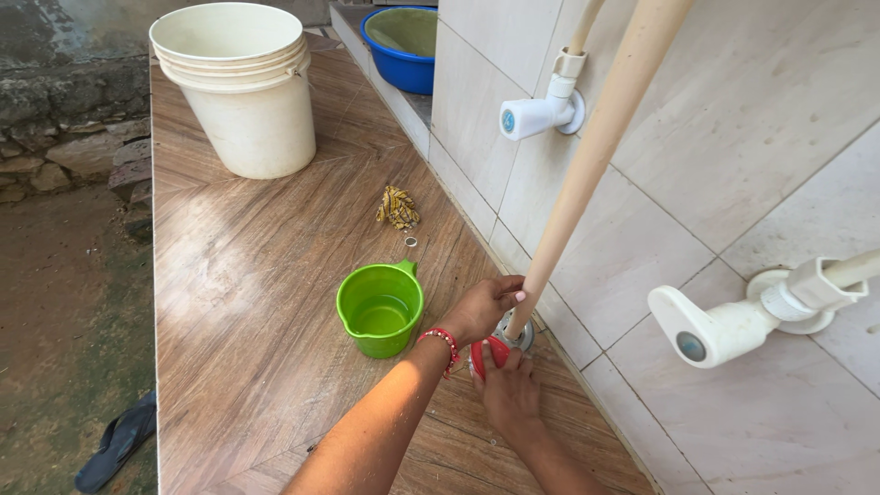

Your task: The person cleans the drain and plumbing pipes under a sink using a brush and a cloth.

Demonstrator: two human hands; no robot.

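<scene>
A pale tiled wall (733,137) fills the right side, and along its foot runs a long desk (247,275) of brown wood-grain tile, wet and shining in places; to the left it drops to a dirt floor (64,302) edged by a rough stone wall (64,119), where a dark sandal (119,440) lies. A cream pipe (596,156) slants down from the top edge to the desk beside the wall. At the far end of the desk stands a stack of white buckets (243,92), and beyond it a blue basin (403,46) sits on a raised ledge, partly cut off by the wall. Two white taps jut from the wall — a near tap (733,321) and a far tap (541,110). A green jug (380,310) with water in it stands just left of the hands. The left hand (486,307), a red bead bracelet (445,344) on its wrist, has its fingers curled around the foot of the pipe, above a metal ring (524,337) on the desk. The right hand (509,390) has its fingers closed over a small red object (490,353) pressed next to that ring — mostly hidden, so its kind is hard to tell. Farther off lie a crumpled yellow-brown scrap (398,207) and a tiny metal ring (411,242).
</scene>
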